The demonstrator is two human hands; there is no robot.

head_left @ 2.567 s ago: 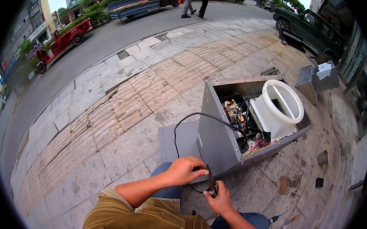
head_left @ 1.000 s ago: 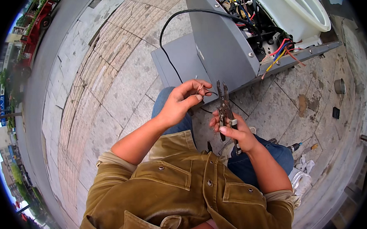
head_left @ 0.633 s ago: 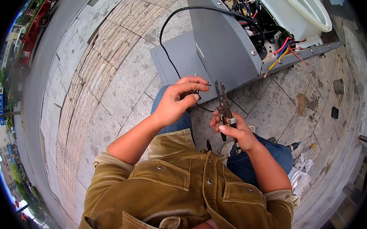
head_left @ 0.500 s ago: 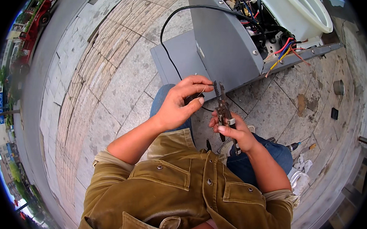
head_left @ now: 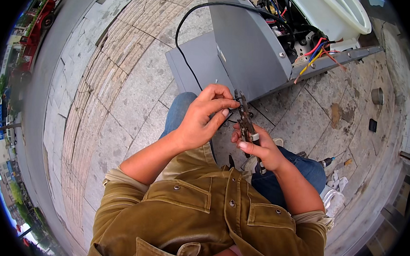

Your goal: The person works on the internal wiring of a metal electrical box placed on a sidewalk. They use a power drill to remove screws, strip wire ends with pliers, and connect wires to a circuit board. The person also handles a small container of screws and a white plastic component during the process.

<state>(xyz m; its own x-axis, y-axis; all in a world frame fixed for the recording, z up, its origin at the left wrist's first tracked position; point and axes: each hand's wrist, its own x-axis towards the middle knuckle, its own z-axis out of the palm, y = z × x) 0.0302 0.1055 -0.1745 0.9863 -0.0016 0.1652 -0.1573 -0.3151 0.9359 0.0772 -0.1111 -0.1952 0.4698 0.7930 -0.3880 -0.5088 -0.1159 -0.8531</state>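
Observation:
My left hand [head_left: 200, 118] pinches the end of a thin black cable [head_left: 178, 36] between thumb and fingers. From there the cable loops up over a grey metal housing [head_left: 249, 42] to its exposed wiring. My right hand [head_left: 265, 152] is wrapped round the handles of worn, rusty wire-stripping pliers [head_left: 246, 125], jaws pointing away from me. Those jaws meet my left fingertips at the cable end. Fingers partly hide that spot, so I cannot tell how firmly the jaws bite.
Red, blue and yellow wires [head_left: 314, 57] stick out over the housing's edge, beside a white plastic tub [head_left: 333, 16]. A metal cup-like piece [head_left: 377, 96] and a small black block [head_left: 373, 125] lie on the paving at right. White gloves or rags [head_left: 335, 193] lie by my right knee.
The pliers have shifted slightly left, and their jaws, spread beside my left fingertips before, are now closer together at the cable end. My left hand has barely moved.

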